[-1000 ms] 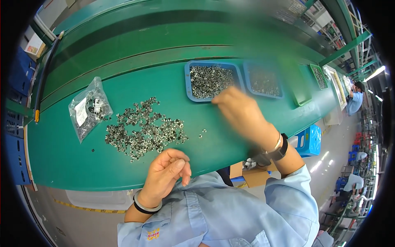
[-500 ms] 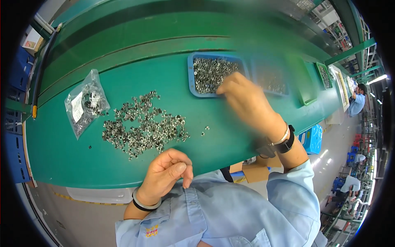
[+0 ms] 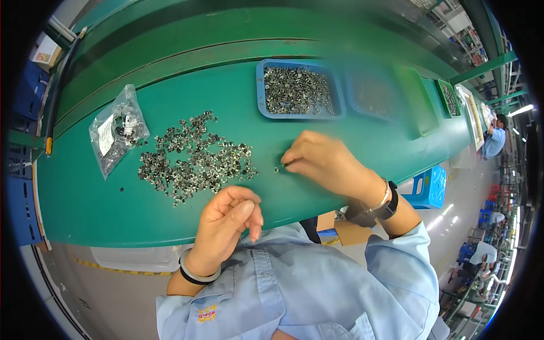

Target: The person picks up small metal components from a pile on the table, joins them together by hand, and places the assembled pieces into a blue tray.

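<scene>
Many small shiny metal parts lie in a loose pile (image 3: pixel 198 161) on the green tabletop. Just right of that pile, a single metal part (image 3: pixel 276 169) lies by itself. My right hand (image 3: pixel 326 164) is low over the table there, thumb and forefinger pinched at a second small metal part (image 3: pixel 285 165). Close to the front edge, my left hand (image 3: pixel 229 218) is curled with the thumb against the fingers; whatever may be inside is hidden. Beyond my right hand stands a blue tray (image 3: pixel 260 90) filled with similar parts.
A clear plastic bag (image 3: pixel 116 133) of parts with a white label lies left of the pile. Right of the blue tray are another blue tray (image 3: pixel 371 110) and a green tray (image 3: pixel 422 105), both blurred. A blue stool (image 3: pixel 428 190) stands beyond the front edge.
My right hand has moved from the blue tray back toward me, down to the loose parts by the pile. My left hand keeps its curled shape. The whole view has shifted slightly.
</scene>
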Demonstrator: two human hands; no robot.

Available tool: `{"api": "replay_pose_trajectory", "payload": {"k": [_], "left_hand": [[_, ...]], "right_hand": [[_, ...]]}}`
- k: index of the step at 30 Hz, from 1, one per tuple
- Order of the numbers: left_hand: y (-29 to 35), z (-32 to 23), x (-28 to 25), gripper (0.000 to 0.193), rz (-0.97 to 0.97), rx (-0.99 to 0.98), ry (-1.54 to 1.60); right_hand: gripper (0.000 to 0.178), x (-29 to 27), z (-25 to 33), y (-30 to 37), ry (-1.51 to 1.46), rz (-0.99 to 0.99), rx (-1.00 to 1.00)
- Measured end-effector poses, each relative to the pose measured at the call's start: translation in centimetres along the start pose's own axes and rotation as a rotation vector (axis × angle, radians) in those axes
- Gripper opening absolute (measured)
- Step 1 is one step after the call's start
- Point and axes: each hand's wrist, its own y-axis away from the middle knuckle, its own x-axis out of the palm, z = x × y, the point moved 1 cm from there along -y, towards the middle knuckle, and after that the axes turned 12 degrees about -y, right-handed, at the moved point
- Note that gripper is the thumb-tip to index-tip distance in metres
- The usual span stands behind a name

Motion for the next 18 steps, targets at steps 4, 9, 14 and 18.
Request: {"api": "replay_pose_trajectory", "payload": {"k": [4, 9, 14, 18], "left_hand": [[-1.2, -0.9, 2.0, 0.018, -0.13, -0.069, -0.096], [-1.7, -0.5, 2.4, 0.019, -0.054, -0.093, -0.002], [-1.7, 0.3, 1.6, 0.019, 0.005, -0.088, 0.136], [-1.4, 0.5, 1.7, 0.018, -0.029, -0.057, 0.174]], "right_hand": [[0.016, 0.4, 2.0, 0.2, -0.24, -0.064, -0.008], [0.013, 1.7, 2.9, 0.4, -0.363, -0.095, -0.027], [0.018, 3.4, 2.7, 0.6, -0.317, -0.197, -0.037], [0.021, 4.7, 3.2, 1.2, -0.224, -0.315, -0.066]]}}
